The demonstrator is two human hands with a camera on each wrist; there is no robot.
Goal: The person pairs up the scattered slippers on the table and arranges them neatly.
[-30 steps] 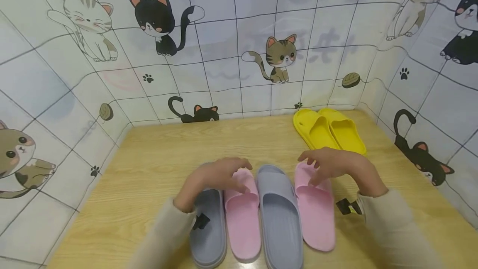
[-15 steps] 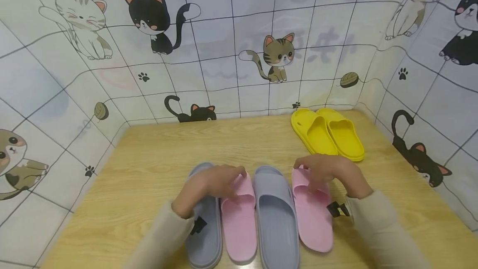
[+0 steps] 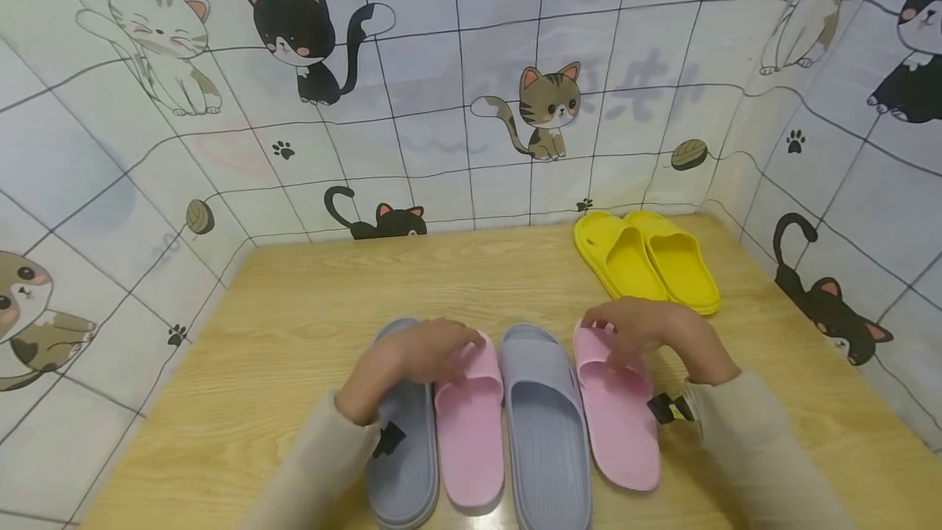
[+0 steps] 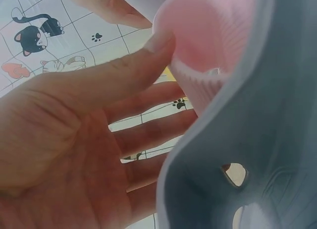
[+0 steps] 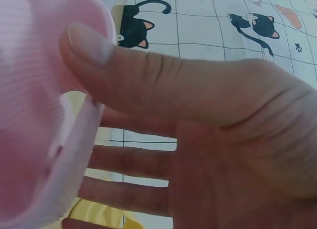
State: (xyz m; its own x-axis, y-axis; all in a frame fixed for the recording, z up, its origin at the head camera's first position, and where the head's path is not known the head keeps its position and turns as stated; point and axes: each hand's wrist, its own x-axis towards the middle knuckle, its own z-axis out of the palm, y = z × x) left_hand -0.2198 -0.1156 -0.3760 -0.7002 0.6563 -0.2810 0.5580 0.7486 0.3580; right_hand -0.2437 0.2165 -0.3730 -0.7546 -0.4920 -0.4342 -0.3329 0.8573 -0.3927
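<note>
Four slippers lie in a row on the wooden table (image 3: 294,301): grey (image 3: 403,456), pink (image 3: 469,432), grey (image 3: 546,432), pink (image 3: 620,424). My left hand (image 3: 427,354) reaches over the left grey slipper's toe, thumb and fingers on the left pink slipper's strap. In the left wrist view the thumb tip (image 4: 158,45) presses that pink slipper (image 4: 208,35) beside the grey slipper (image 4: 247,140). My right hand (image 3: 640,334) holds the right pink slipper's toe; its thumb (image 5: 89,45) lies on the pink strap (image 5: 34,115), fingers behind.
A yellow pair of slippers (image 3: 648,260) stands at the table's back right corner. Cat-patterned tiled walls (image 3: 456,105) close in the table at the back and on both sides. Bare wood shows to the left of the row and behind it.
Both hands have dropped from hovering over the slipper toes onto the two pink slippers. The row of slippers has hardly shifted.
</note>
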